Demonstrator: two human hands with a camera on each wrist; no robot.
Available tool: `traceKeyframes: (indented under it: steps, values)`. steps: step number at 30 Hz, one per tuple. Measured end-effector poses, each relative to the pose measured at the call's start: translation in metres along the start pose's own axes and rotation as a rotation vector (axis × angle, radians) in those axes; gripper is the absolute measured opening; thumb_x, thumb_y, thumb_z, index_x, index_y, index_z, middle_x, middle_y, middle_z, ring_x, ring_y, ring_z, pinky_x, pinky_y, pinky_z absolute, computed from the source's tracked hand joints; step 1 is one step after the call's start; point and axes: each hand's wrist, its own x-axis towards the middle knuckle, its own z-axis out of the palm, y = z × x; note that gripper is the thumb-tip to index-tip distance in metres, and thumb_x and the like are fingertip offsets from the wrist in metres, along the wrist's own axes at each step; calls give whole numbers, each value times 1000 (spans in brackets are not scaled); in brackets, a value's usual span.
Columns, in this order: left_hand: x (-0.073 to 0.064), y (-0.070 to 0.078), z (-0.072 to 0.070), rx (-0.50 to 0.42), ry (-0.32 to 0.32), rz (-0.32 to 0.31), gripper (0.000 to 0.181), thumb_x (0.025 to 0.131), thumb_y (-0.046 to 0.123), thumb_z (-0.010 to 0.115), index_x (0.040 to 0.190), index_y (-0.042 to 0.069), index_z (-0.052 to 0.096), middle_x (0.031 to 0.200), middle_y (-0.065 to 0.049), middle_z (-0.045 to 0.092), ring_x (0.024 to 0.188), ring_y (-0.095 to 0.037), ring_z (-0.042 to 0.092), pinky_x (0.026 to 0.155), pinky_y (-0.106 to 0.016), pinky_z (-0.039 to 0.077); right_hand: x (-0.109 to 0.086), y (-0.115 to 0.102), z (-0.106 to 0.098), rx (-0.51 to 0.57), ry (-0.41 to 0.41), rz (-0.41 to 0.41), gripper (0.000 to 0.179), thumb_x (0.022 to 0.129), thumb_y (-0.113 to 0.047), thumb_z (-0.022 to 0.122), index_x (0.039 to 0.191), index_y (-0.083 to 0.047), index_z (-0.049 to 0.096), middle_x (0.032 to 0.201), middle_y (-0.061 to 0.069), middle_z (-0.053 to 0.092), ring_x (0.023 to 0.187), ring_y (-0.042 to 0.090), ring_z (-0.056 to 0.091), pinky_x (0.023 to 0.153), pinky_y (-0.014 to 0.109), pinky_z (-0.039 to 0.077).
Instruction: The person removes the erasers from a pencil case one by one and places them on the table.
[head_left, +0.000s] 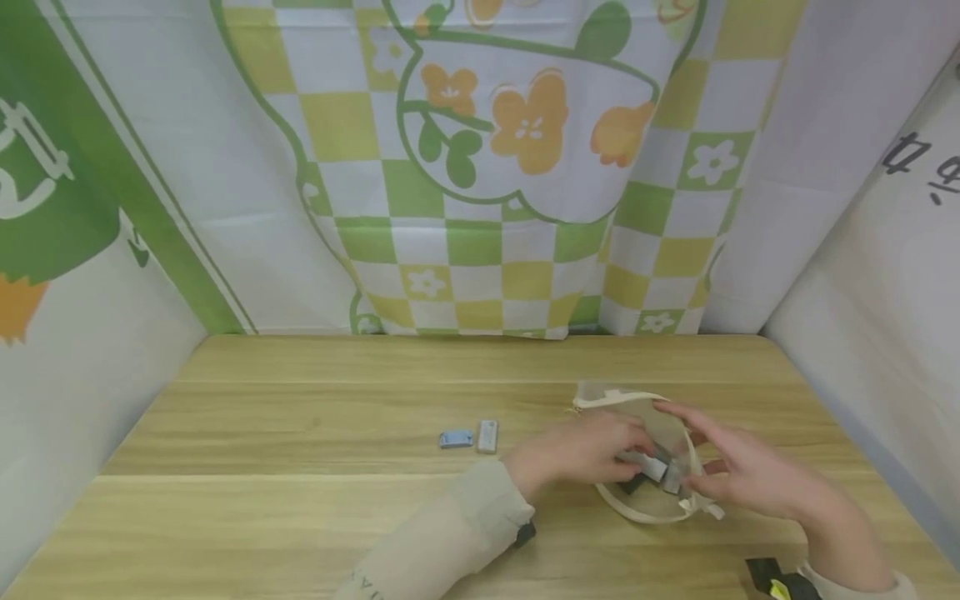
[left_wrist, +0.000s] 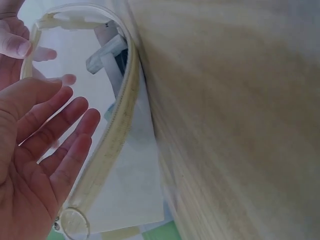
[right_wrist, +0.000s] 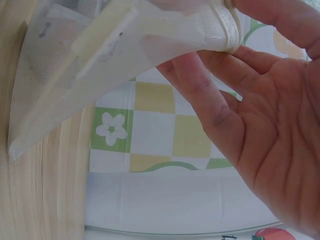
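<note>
A translucent zip pouch (head_left: 647, 518) with a cream zipper rim stands with its mouth spread on the table. Its rim is gripped by my right hand (head_left: 757, 471), whose fingers and thumb lie on either side of the edge in the right wrist view (right_wrist: 270, 110). At the pouch's mouth is my left hand (head_left: 592, 450); the left wrist view shows its fingers loosely spread, its palm bare (left_wrist: 45, 145). Small whitish and grey rectangular pieces (left_wrist: 107, 54) lie inside the pouch. What they are is unclear.
On the wooden table (head_left: 300, 517), left of the pouch, lie a small blue rectangular piece (head_left: 456, 439) and a small grey one (head_left: 487, 437). A checkered floral cloth (head_left: 472, 250) hangs at the back edge. White panels (head_left: 885, 333) flank the table.
</note>
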Motion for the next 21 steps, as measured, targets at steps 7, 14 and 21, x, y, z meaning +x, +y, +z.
traceKeyframes:
  steps: [7,14,21]
  values:
    - [6,-1,1,3,-28,-3,29,94,18,66,123,14,69,123,5,68,111,-2,62,97,-12,45,0,0,0,-6,1,-20,87,87,-15,74,157,-17,23,144,24,45,115,10,55,78,26,59]
    - [7,0,5,-2,-61,-22,31,95,22,66,126,18,67,128,9,66,117,-2,60,104,-14,43,-1,2,2,-3,-4,6,88,88,-19,74,158,-19,22,142,24,48,113,11,57,77,26,59]
    - [10,2,5,21,-85,-54,34,94,26,67,128,21,66,132,11,64,122,-2,58,105,-15,43,0,3,2,1,-3,-14,87,88,-19,74,158,-17,22,138,24,50,111,9,59,77,27,59]
